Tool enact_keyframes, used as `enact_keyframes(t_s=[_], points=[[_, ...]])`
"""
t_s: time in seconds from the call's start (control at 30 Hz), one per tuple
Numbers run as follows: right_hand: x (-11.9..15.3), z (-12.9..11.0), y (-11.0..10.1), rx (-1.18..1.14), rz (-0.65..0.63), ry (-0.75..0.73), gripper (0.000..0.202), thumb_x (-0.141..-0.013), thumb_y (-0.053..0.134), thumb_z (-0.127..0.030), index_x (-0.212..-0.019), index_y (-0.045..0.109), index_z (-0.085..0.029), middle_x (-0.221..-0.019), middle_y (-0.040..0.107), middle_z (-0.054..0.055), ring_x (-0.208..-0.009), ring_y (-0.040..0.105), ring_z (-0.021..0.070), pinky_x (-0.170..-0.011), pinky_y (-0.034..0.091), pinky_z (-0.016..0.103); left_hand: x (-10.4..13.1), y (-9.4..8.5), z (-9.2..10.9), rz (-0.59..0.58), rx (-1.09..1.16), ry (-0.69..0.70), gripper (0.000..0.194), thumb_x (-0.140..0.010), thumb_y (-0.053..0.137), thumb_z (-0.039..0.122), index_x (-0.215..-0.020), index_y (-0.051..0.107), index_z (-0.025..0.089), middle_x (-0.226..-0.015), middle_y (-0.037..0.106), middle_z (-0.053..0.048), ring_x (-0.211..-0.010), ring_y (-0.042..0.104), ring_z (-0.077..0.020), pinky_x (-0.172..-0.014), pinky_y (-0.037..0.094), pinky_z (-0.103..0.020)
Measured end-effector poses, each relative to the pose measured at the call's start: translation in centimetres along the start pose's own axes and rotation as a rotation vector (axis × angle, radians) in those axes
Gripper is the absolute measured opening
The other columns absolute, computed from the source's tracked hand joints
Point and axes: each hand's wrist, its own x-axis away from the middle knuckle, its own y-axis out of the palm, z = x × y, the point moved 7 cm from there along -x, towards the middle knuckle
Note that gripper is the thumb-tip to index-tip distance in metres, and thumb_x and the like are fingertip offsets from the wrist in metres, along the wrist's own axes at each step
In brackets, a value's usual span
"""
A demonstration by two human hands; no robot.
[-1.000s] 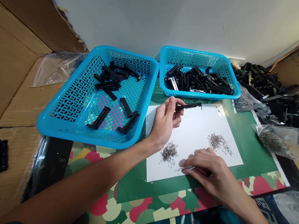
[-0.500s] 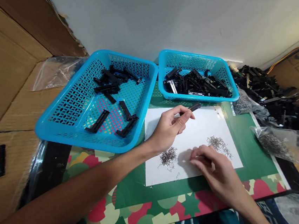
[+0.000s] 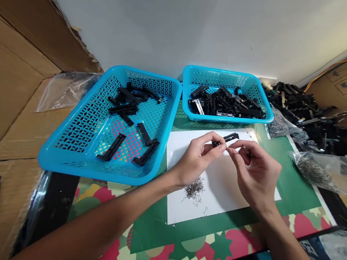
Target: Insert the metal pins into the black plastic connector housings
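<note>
A slim black plastic part (image 3: 230,137) is gripped by my left hand (image 3: 202,156), its far end sticking out to the right above a white sheet (image 3: 181,211). My right hand (image 3: 256,175) is closed in a pinch, its thumb and forefinger meeting the left fingertips at the part. Whatever sits in that pinch is too small to make out. A pile of tiny bent metal wire pieces (image 3: 194,188) lies on the sheet below my left wrist. My right hand hides the second pile.
Behind the sheet stand a large blue basket (image 3: 82,177) with several black parts and a smaller blue basket (image 3: 230,120) filled with more. At right are a heap of black parts (image 3: 321,132) and a clear bag of metal pieces (image 3: 314,171). A cardboard wall (image 3: 6,48) rises at left.
My right hand has moved up from beside the right wire pile to the black part, meeting my left fingers. My left hand still holds the part, which now shows more.
</note>
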Motion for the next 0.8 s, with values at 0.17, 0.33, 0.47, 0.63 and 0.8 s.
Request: enact_keyframes(t_s=[0.17, 0.33, 0.47, 0.63, 0.8], points=[[-0.2, -1.3, -0.1, 0.124, 0.003, -0.171, 0.008, -0.1, 0.066, -0.018, -0.099, 0.071, -0.024, -0.072, 0.056, -0.002, -0.062, 0.046, 0.0144, -0.065, 0.04, 0.031, 0.0, 0.1, -0.2, -0.016, 0.001, 0.014, 0.02, -0.104, 0.061, 0.038, -0.1, 0.06, 0.018, -0.075, 0.045, 0.005, -0.064, 0.036, -0.0101, -0.06, 0.028, -0.025], [-0.1, -1.6, -0.5, 0.108, 0.016, -0.248, 0.019, -0.097, 0.067, -0.011, -0.107, 0.077, -0.024, -0.066, 0.053, -0.004, -0.06, 0.045, 0.0136, -0.065, 0.038, 0.031, -0.1, -0.1, -0.1, 0.018, -0.069, 0.059, 0.024, -0.106, 0.058, 0.042, -0.101, 0.057, 0.018, -0.079, 0.046, 0.004, -0.066, 0.04, -0.0108, -0.061, 0.032, -0.025], [-0.3, -0.3, -0.8, 0.042, -0.017, -0.086, 0.021, -0.097, 0.069, -0.018, -0.114, 0.078, -0.025, -0.077, 0.067, -0.001, -0.064, 0.053, 0.0143, -0.062, 0.045, 0.029, -0.1, -0.1, -0.2, 0.01, -0.166, 0.09, 0.023, -0.106, 0.057, 0.041, -0.101, 0.058, 0.018, -0.087, 0.051, 0.002, -0.069, 0.045, -0.011, -0.063, 0.036, -0.025], [-0.8, -0.2, -0.7, 0.05, -0.116, -0.101, 0.017, -0.095, 0.069, -0.016, -0.107, 0.078, -0.025, -0.084, 0.073, -0.001, -0.065, 0.055, 0.0123, -0.062, 0.048, 0.026, 0.0, 0.0, -0.3, -0.004, -0.327, 0.144, 0.02, -0.107, 0.056, 0.037, -0.106, 0.064, 0.018, -0.102, 0.057, -0.002, -0.08, 0.055, -0.0135, -0.073, 0.044, -0.028], [-1.0, 0.0, -1.3, 0.053, -0.132, -0.068, 0.009, -0.092, 0.072, -0.016, -0.095, 0.078, -0.022, -0.07, 0.067, -0.003, -0.055, 0.049, 0.0095, -0.052, 0.042, 0.023, 0.2, 0.1, 0.3, 0.004, -0.392, 0.142, 0.021, -0.107, 0.056, 0.035, -0.104, 0.068, 0.018, -0.099, 0.055, -0.002, -0.08, 0.054, -0.0139, -0.072, 0.045, -0.027]])
